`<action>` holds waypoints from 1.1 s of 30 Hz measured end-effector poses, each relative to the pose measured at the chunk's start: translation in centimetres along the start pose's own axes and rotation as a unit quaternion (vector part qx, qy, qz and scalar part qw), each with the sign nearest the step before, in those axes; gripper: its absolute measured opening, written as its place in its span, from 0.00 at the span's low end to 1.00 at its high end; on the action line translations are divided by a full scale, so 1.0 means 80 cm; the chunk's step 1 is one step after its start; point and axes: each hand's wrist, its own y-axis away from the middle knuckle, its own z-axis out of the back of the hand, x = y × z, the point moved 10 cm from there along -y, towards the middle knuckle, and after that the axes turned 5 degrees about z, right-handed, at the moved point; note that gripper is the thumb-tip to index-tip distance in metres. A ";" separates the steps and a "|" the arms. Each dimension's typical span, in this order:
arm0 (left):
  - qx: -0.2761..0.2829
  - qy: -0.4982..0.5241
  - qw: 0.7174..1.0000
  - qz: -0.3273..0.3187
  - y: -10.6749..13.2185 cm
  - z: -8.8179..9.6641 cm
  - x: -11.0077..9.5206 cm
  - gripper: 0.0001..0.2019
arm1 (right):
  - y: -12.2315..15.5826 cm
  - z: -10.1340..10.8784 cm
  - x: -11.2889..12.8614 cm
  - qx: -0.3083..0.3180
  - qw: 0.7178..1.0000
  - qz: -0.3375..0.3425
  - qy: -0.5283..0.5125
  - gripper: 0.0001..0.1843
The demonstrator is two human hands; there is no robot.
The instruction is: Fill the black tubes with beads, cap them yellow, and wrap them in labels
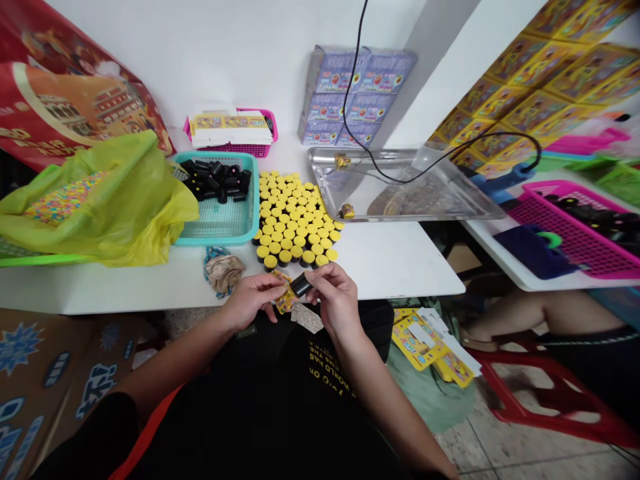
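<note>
Between the fingers of my left hand (pixel 254 297) is a yellow printed wrapper (pixel 287 300), thin and partly covered by the fingertips. My right hand (pixel 336 295) grips a small black cylinder (pixel 301 285), tilted, with its left end against or just above the wrapper; I cannot tell whether it is inside. Just beyond my hands, many small black tubs with yellow lids (pixel 296 227) stand packed together on the white table (pixel 395 267). A crumpled beige and blue cloth (pixel 224 272) lies left of them.
A turquoise basket (pixel 215 230) holds black pieces. A yellow-green bag (pixel 115 213) of coloured beads sits left. A metal tray (pixel 400 215), a black cable (pixel 360 143) and purple boxes (pixel 340 93) are behind. Right are a pink basket (pixel 560 233) and another person's leg (pixel 530 313).
</note>
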 end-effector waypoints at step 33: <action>-0.019 0.054 0.997 -0.043 -0.003 -0.004 -0.002 0.20 | 0.006 -0.002 0.017 -0.012 0.997 0.062 -0.037 0.20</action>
